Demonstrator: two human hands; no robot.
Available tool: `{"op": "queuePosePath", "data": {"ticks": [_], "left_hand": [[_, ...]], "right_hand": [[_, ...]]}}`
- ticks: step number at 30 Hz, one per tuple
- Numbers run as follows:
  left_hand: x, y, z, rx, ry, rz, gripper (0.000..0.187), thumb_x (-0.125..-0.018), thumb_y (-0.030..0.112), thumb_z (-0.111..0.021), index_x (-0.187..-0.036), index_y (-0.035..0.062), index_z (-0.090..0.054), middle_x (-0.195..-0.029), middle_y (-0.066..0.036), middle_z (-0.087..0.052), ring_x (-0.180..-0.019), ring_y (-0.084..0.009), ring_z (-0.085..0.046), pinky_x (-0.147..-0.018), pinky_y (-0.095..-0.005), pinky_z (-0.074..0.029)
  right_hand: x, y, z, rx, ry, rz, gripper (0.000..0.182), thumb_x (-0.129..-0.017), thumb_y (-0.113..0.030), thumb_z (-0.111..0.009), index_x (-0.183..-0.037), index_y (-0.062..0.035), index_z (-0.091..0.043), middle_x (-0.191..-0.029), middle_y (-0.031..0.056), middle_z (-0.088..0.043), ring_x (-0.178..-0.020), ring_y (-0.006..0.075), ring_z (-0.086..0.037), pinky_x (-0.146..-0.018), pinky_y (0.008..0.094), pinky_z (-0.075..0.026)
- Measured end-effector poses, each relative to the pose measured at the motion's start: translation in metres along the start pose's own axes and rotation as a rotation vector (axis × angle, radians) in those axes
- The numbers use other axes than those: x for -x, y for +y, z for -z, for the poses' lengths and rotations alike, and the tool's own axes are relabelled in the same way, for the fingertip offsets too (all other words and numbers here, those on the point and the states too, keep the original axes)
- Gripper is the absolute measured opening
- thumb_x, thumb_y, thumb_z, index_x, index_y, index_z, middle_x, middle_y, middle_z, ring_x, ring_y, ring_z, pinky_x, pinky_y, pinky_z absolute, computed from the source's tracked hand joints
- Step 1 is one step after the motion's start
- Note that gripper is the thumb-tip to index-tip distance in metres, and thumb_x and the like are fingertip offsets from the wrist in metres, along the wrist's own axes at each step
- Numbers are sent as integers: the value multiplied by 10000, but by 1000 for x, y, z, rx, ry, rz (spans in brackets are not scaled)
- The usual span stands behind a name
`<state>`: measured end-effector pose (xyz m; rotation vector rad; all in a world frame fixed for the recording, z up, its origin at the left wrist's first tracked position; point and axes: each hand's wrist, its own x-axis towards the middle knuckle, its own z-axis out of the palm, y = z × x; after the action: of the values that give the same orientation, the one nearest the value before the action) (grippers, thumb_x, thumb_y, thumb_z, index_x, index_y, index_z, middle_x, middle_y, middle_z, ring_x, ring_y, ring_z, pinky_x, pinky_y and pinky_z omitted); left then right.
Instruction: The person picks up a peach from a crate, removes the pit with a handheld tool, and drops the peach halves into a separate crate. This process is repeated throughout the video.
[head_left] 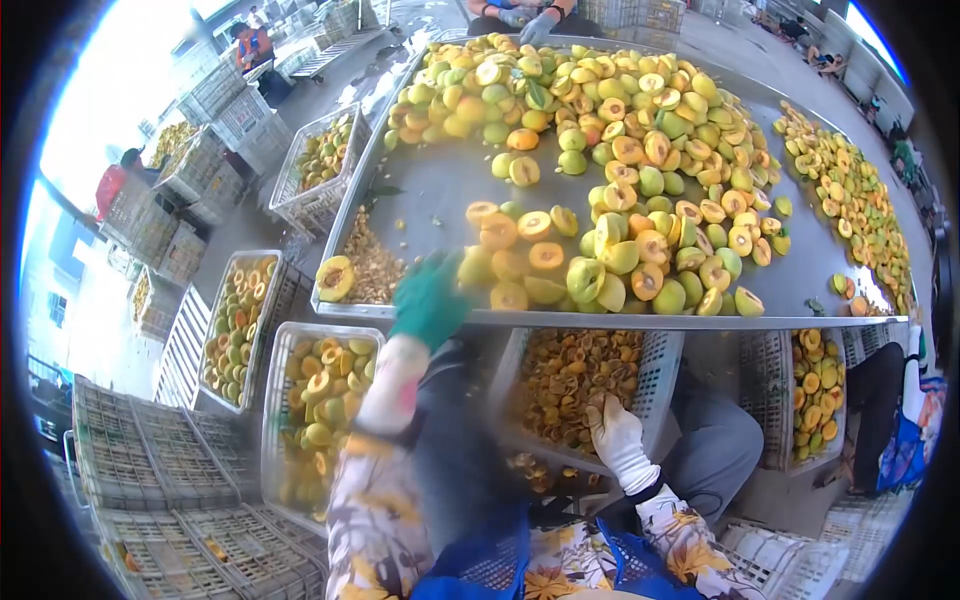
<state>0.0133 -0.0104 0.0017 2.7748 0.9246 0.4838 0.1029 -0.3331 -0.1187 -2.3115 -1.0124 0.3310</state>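
Observation:
My left hand, in a green glove, is over the near left edge of the metal table, beside halved yellow-green fruits. Motion blurs its fingers, so its grip is unclear. A pile of small pale pits and one cut fruit lie just to its left. My right hand, in a white glove, is below the table edge, over a crate of brownish fruit pieces. Its fingers are curled together; anything inside them is too small to make out.
Crates of fruit stand left of my legs, with another crate at the right. Stacked empty crates are at the lower left. Across the table are a person's gloved hands. Other people work farther off.

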Motion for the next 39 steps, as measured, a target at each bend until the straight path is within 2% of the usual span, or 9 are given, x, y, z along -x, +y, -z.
{"op": "queuePosePath", "data": {"ticks": [8,9,12,13,17,20,25,35,39], "left_hand": [[-64,4,-17,168,-412,210,658,-717,340,-739,-1265,75,-489,-1099,-174,-631,-967,-347,-632,-852,-417,-502],[-53,-55,-76,595,-108,158,565,-790,309,-697,-1244,40,-495,-1055,-184,-636,-923,-324,-652,-769,-397,-537],[0,-49,-8,1794,-277,383,525,-888,421,-559,-1231,26,-514,-1066,-149,-635,-931,-272,-638,-821,-395,-533],[24,-30,13,1822,-127,415,549,-896,460,-542,-1228,24,-509,-1043,-152,-634,-886,-256,-642,-738,-370,-536],[89,46,25,2029,8,613,635,-916,582,-458,-1218,26,-504,-995,-138,-625,-782,-221,-640,-576,-309,-543],[121,89,15,2071,-54,622,620,-931,576,-438,-1217,30,-501,-1014,-117,-613,-820,-230,-628,-663,-324,-547],[139,112,-4,2167,-139,468,566,-954,515,-446,-1242,28,-474,-1088,-115,-581,-983,-214,-589,-882,-354,-494],[142,97,-7,1512,-225,229,425,-982,353,-471,-1187,-10,-553,-1026,-71,-610,-913,-155,-599,-824,-280,-487],[128,72,-20,1351,-585,220,395,-985,319,-464,-1196,-3,-553,-1046,-72,-608,-923,-146,-594,-835,-271,-481]], "right_hand": [[28,8,10,-161,-49,-76,354,-944,-335,-503,-958,7,-595,-749,257,-628,-739,441,-621,-658,486,-495],[28,3,13,-177,-35,-67,350,-946,-334,-507,-953,5,-593,-754,252,-630,-745,438,-622,-663,477,-496],[28,9,14,-367,-28,-125,368,-958,-349,-501,-900,5,-584,-724,234,-623,-703,434,-611,-647,448,-490],[28,33,-6,-443,-87,-135,409,-977,-411,-475,-916,-13,-545,-667,99,-594,-538,174,-581,-499,294,-453],[12,-41,39,-711,-142,-140,367,-992,-371,-468,-909,-20,-536,-597,13,-512,-479,97,-493,-435,256,-403],[14,-95,65,-538,-42,261,245,-946,-216,-552,-812,-11,-553,-606,198,-577,-571,312,-633,-502,383,-475],[12,-123,91,-180,-1,395,188,-931,-211,-570,-880,-32,-545,-604,173,-582,-535,352,-603,-459,401,-465],[5,-115,86,-42,-188,406,401,-966,-350,-478,-817,19,-528,-589,230,-571,-572,391,-612,-507,454,-482],[0,-101,76,-342,-372,456,366,-981,-331,-457,-874,14,-516,-642,279,-554,-580,431,-584,-489,455,-451]]}}
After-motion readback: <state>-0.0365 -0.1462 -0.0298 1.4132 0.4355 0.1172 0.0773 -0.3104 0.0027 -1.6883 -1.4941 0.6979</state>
